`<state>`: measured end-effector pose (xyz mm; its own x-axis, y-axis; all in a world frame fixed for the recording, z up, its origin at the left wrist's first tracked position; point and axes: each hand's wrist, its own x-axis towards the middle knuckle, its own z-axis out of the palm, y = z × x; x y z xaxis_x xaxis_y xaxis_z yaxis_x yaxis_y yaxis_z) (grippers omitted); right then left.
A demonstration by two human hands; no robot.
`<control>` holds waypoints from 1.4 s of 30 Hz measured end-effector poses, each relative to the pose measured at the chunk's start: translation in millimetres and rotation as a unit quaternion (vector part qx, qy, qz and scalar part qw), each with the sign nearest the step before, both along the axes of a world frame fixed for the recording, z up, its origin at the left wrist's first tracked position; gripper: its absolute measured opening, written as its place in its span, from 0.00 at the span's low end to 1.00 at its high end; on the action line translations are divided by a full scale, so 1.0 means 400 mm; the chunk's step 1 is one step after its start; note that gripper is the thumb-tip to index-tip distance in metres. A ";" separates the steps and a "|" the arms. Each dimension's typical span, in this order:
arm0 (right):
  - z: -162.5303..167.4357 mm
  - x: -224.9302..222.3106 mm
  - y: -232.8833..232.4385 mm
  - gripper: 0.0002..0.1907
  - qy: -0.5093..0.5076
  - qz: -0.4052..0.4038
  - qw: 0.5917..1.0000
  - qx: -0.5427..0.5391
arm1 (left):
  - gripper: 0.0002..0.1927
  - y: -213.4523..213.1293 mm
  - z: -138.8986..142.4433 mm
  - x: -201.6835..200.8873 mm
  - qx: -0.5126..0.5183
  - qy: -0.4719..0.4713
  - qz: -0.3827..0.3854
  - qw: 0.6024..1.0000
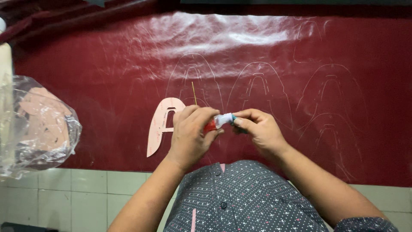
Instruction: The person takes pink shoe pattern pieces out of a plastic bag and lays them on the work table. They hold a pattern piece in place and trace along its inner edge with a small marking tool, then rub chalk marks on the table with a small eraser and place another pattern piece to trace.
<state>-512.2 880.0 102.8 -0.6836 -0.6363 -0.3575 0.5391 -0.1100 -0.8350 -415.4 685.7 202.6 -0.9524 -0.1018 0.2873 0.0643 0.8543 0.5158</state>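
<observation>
From the head camera, a small red-and-white squeeze tube with a teal cap [219, 121] is held between both hands over a glossy dark red sheet of leather-like material [107, 73], which is spread on the counter and marked with faint chalk outlines of shoe-upper shapes. The left hand [192, 135] is closed around the red end of the tube, fingers curled over it. The right hand [259, 129] pinches the teal cap end between thumb and fingertips, so the tube bridges the gap between the two hands. Just left of the tube, partly under the left hand, a pale pink arch-shaped cardboard pattern [159, 124] lies flat on the sheet. A thin yellowish stick [194, 93] rises just above the left hand. Far to the left of the tube, a crumpled clear plastic bag holding more pink pattern pieces [40, 124] sits at the sheet's edge. Below the tube, the person's grey dotted shirt [240, 197] fills the foreground.
</observation>
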 end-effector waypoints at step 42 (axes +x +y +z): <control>-0.083 -0.347 -0.127 0.05 0.723 0.214 0.511 0.412 | 0.27 -0.089 -0.338 0.169 0.165 -0.018 0.169 0.972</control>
<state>-651.0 829.3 69.4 -0.4737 -0.8788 0.0573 -0.8802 0.4705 -0.0617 -347.9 650.1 67.5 -0.8577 -0.4910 0.1527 -0.2138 0.6106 0.7625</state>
